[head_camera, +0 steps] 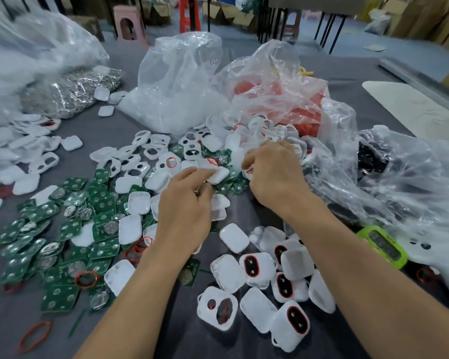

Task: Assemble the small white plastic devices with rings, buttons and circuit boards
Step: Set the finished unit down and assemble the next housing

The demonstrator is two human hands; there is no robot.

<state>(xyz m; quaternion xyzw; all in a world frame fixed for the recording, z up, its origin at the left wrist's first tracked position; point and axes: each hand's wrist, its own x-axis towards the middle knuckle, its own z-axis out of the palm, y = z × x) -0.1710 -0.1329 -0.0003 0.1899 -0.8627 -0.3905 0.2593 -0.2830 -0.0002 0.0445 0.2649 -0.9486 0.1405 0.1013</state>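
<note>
- Noted left hand [184, 206] pinching a white shell [218, 176] mid-tabletop [130, 130], just above the green circuit boards [101, 203].
- Noted right hand [274, 172] curled in the heap of white frames [265, 130]; cannot tell whether gripping one.
- Could snag the loose plastic bag [335, 161], dragging frames off the heap.
- Could mix unfinished shells into the finished devices [257, 268] nearby.
- Could mis-seat a red ring [86, 272] if pressed in tilted.

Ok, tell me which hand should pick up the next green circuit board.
Left, probably. The left hand sits right beside the spread of circuit boards, while the right hand is over the white shell pile, further from them.
</note>
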